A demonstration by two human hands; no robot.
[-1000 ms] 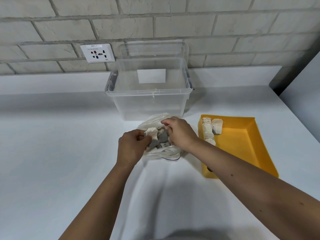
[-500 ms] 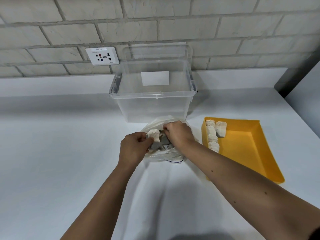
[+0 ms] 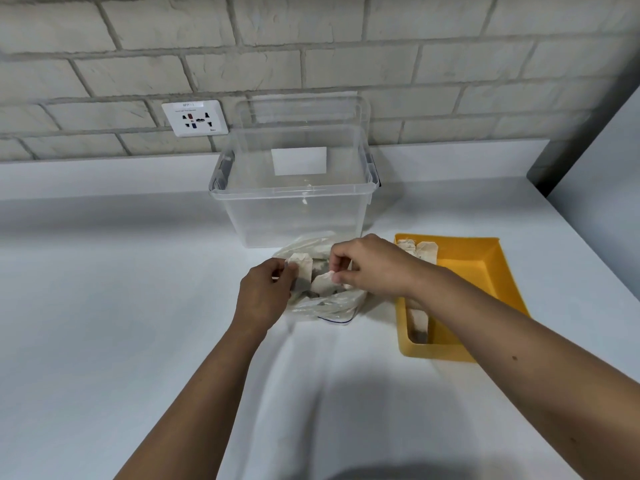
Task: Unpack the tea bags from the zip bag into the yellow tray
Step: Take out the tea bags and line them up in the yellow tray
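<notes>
Left hand (image 3: 265,292) grips zip bag (image 3: 329,308) at its left edge; right hand (image 3: 374,268) pinches tea bag (image 3: 322,284) inside it, left of tray (image 3: 478,271).

Crinkled clear-plastic zip bag (image 3: 325,306), paper tea bags (image 3: 304,268)

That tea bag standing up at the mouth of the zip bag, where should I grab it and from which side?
I'd pinch the tea bag at its top right corner, coming down from above. It stands upright, flat, top clear of the zip bag; the left hand pinches its left edge, its lower half is buried. The right hand holds a second tea bag.
</notes>
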